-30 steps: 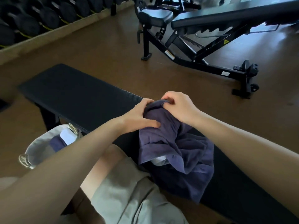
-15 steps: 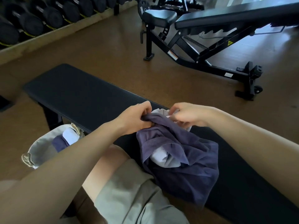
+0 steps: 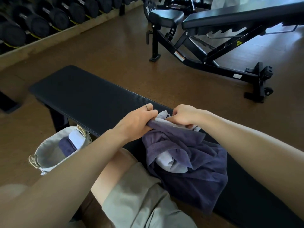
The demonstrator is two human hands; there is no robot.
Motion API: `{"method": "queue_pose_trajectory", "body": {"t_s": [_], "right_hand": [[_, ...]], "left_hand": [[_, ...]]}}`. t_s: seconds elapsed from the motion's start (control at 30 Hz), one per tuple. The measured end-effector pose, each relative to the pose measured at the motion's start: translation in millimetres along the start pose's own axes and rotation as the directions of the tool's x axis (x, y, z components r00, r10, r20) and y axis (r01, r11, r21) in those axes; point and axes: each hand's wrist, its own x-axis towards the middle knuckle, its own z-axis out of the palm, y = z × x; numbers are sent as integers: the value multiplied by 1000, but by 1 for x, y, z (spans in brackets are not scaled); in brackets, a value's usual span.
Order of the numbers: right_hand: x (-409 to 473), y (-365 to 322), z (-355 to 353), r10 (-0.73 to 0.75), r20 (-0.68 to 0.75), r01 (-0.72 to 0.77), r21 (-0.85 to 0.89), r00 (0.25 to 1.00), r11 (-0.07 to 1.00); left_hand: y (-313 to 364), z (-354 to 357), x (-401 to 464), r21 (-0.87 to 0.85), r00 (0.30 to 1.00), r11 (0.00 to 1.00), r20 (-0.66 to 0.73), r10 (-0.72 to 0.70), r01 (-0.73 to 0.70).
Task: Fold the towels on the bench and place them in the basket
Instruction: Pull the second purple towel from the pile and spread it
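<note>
A crumpled navy towel (image 3: 194, 168) lies on the black flat bench (image 3: 92, 97), with a pale lavender towel (image 3: 171, 163) tangled inside it. My left hand (image 3: 138, 122) grips the navy towel's upper edge. My right hand (image 3: 184, 116) is closed on the pale towel's corner beside it, near the bench's far edge. Both hands sit close together. A light fabric basket (image 3: 49, 155) stands on the floor to the left below the bench, holding a folded navy towel (image 3: 66, 148) and a folded pale towel (image 3: 76, 139).
An adjustable weight bench (image 3: 213, 38) stands on the brown floor beyond. A rack of black dumbbells (image 3: 54, 15) runs along the far left. My knee in grey shorts (image 3: 141, 199) rests against the bench's near side.
My hands have slid apart along the towels' top edge and lowered toward the bench. The pale towel has come out from under the navy one at the top and middle.
</note>
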Motion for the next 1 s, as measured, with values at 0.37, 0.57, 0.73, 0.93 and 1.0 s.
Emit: {"method": "queue_pose_trajectory", "body": {"t_s": [0.37, 0.57, 0.73, 0.93, 1.0], "right_hand": [[4, 8, -9, -99, -102, 113, 149, 990, 982], [7, -1, -4, -32, -150, 93, 419, 988, 903], [6, 0, -2, -118, -102, 146, 350, 988, 925], [-1, 9, -9, -174, -107, 203, 403, 979, 892], [0, 13, -8, -164, -145, 210, 409, 976, 888]], "left_hand": [[-44, -17, -13, -121, 935, 931, 132, -328, 344], [18, -23, -10, -207, 992, 978, 124, -7, 32], [23, -2, -9, 337, 970, 910, 125, 210, -241], [2, -16, -12, 151, 972, 963, 101, 211, -225], [3, -22, -14, 155, 995, 984, 61, 80, -88]]}}
